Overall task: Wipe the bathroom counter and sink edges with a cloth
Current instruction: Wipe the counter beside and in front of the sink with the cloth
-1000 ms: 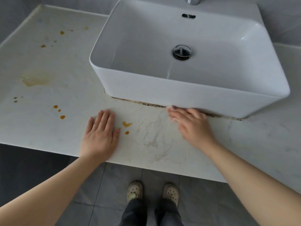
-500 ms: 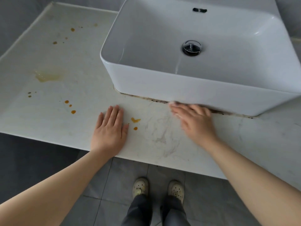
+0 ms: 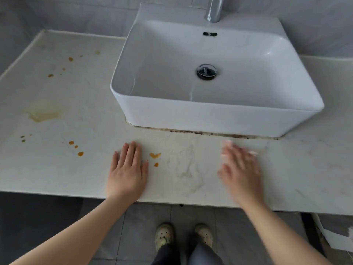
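The rectangular white sink (image 3: 215, 121) sits on the worktop (image 3: 57, 169) in the upper middle of the frame, its long axis running left to right and its front wall facing the bottom of the frame. The drain (image 3: 206, 72) lies at the basin's centre and a chrome tap (image 3: 214, 10) stands at its far edge. A dark grime line (image 3: 210, 133) runs along the foot of the front wall. The pale marbled worktop carries orange spots (image 3: 155, 155) at centre and left and a yellowish patch (image 3: 44, 113) at the left. Grey wall (image 3: 76, 14) rises behind it; grey floor tiles (image 3: 145, 226) and a pair of light shoes (image 3: 164, 236) show below. The left hand (image 3: 127, 173) lies flat, palm down, near the worktop's front edge, fingers straight and together, its grip released. The right hand (image 3: 240, 169) is blurred, right of centre, fingers extended toward the sink, holding nothing; whether it touches the worktop I cannot tell.
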